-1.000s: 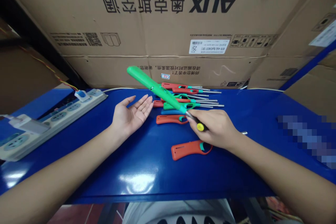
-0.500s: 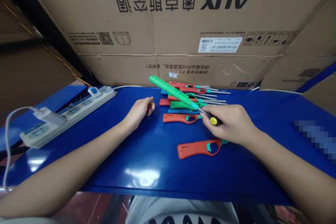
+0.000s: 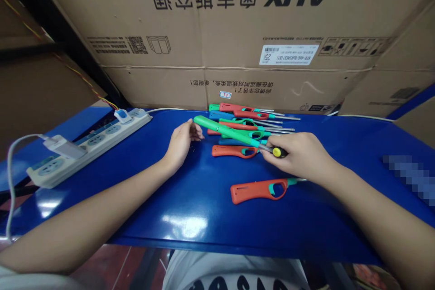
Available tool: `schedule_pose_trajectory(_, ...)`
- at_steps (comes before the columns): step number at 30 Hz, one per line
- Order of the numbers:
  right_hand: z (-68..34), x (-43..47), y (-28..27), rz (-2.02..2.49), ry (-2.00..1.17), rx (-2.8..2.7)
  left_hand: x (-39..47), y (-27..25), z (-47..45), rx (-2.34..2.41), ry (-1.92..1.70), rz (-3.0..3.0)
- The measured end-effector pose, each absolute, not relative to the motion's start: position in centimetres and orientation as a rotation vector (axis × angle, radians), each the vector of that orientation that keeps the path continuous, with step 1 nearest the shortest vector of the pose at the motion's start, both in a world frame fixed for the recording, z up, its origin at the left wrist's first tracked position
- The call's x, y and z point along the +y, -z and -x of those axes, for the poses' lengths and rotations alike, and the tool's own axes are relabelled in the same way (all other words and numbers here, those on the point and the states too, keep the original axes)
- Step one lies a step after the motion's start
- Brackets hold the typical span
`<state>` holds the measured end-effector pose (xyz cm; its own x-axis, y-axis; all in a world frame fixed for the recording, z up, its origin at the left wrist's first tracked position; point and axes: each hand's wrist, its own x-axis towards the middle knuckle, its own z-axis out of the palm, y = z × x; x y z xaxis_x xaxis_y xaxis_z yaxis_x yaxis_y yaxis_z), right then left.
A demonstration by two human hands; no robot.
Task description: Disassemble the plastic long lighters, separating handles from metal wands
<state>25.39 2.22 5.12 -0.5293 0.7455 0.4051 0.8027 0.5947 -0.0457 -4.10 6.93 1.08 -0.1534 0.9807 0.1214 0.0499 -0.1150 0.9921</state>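
Observation:
My right hand (image 3: 299,154) is closed round the metal nozzle end of a green long-nosed lighter (image 3: 227,132). From the same grip sticks the black, yellow-capped end of a tool (image 3: 279,152); the rest of it is hidden in the fingers. The lighter's butt points left, toward my left hand (image 3: 181,142). That hand has loosely bent fingers, apart, with nothing seen in them; the thumb is close to the butt, and I cannot tell if they touch. Beneath the held lighter lie several red, green and blue lighters (image 3: 234,151). Nearer me lies a single red lighter (image 3: 256,191).
A white power strip (image 3: 91,145) with a plugged-in charger (image 3: 64,145) and cable lies on the left of the blue table (image 3: 152,213). Behind stands a large cardboard sheet (image 3: 224,22) with a small label (image 3: 225,94). A pixelated patch covers the table's right side.
The green lighter's butt end has dropped lower, toward the other lighters. My left hand has moved slightly right and up to it, its fingers loosening. The view has shifted a little.

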Motion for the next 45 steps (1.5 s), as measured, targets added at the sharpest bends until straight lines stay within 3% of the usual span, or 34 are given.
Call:
schedule_pose_trajectory(4,-27.2,2.9,-7.0,1.236,-0.304,-2.429,5.3,-2.6,3.7,1.077,-1.683,-1.443)
schedule_pose_trajectory(7,-29.2,2.9,-8.5,1.191,-0.632,-2.407,2.8,-4.1,2.7,0.960,-1.417,-1.708)
schedule_pose_trajectory(14,-32.7,1.8,-7.1,1.194,-1.035,-2.580,-2.3,-3.9,0.3,1.068,-0.741,-2.337)
schedule_pose_trajectory(21,-33.7,0.5,-5.1,1.406,-0.675,-2.714,-3.5,-2.7,-0.7,1.066,-0.438,-2.587)
schedule_pose_trajectory(25,-33.1,-0.4,-5.3,1.389,-0.626,-2.788,-2.8,-2.3,-1.0,1.076,-0.346,-2.602)
schedule_pose_trajectory(34,-36.3,0.1,-6.6,1.433,-0.394,-2.547,0.7,-3.8,0.5,1.218,-0.639,-2.526)
schedule_pose_trajectory(41,-40.5,2.0,-5.6,2.338,-0.034,-2.017,2.4,-2.5,2.0,1.327,-0.622,-2.628)
schedule_pose_trajectory(45,-41.3,2.9,-3.9,2.609,0.041,-1.829,3.2,-1.8,2.3,1.270,-0.634,-2.621)
